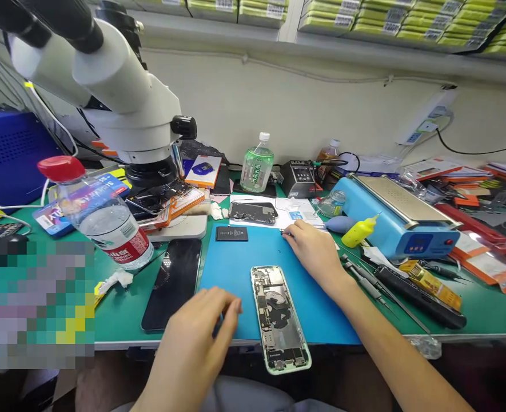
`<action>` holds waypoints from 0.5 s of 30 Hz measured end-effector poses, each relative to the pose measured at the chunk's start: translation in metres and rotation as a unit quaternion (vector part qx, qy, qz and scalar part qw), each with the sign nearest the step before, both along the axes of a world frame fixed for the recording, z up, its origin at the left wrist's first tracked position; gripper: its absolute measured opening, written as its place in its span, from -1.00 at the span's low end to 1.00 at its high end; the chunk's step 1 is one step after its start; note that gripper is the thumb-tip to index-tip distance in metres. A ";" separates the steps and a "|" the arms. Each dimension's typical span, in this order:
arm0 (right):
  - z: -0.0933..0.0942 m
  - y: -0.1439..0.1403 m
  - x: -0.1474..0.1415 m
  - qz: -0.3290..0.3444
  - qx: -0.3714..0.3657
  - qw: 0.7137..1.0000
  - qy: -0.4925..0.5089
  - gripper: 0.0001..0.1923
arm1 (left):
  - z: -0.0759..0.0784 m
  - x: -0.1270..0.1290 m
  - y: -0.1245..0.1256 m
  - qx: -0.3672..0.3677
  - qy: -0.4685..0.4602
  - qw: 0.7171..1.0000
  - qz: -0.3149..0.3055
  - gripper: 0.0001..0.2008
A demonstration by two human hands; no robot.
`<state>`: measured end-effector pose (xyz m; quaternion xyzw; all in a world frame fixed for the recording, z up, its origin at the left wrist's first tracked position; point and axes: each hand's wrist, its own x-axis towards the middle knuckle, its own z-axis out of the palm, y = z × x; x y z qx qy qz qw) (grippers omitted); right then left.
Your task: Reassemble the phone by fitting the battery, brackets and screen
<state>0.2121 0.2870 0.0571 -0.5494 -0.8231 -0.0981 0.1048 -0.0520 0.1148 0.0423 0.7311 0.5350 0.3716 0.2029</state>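
An opened phone body (281, 320) with a pale green frame lies on the blue mat (231, 269), its inner parts showing and its near end past the mat's front edge. My right hand (310, 246) reaches to the far edge of the mat, finger and thumb together at a small dark piece too small to name. To the left of the phone body hovers my left hand (203, 329), fingers loosely curled with nothing visible in them. A black phone battery (231, 233) lies at the mat's far left corner. Behind it rests a removed phone part (253, 212), perhaps a screen assembly.
A dark phone screen (173, 280) lies left of the mat, near a water bottle (118, 229) and a microscope (132, 109). To the right are screwdrivers (366, 283), a yellow squeeze bottle (359, 230), black-handled tools (419, 297) and a blue heating plate (401, 214).
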 end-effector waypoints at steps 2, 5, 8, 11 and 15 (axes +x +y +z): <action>0.002 0.001 0.001 0.004 0.035 0.999 0.028 -0.82 | 0.001 -0.002 0.011 -0.021 -0.011 1.000 0.011 -0.72; 0.008 -0.006 -0.001 0.014 0.108 0.990 0.088 -0.82 | -0.001 0.008 0.026 -0.036 -0.004 0.999 0.018 -0.74; 0.011 -0.030 -0.011 0.047 0.163 0.976 0.138 -0.83 | -0.008 0.019 0.037 -0.011 0.031 0.999 0.030 -0.72; 0.004 -0.060 -0.023 0.113 0.165 0.970 0.141 -0.87 | -0.016 0.024 0.040 0.026 0.073 0.996 0.035 -0.74; -0.009 -0.085 -0.033 0.152 0.140 0.969 0.135 -0.92 | -0.022 0.025 0.037 0.048 0.097 0.994 0.011 -0.86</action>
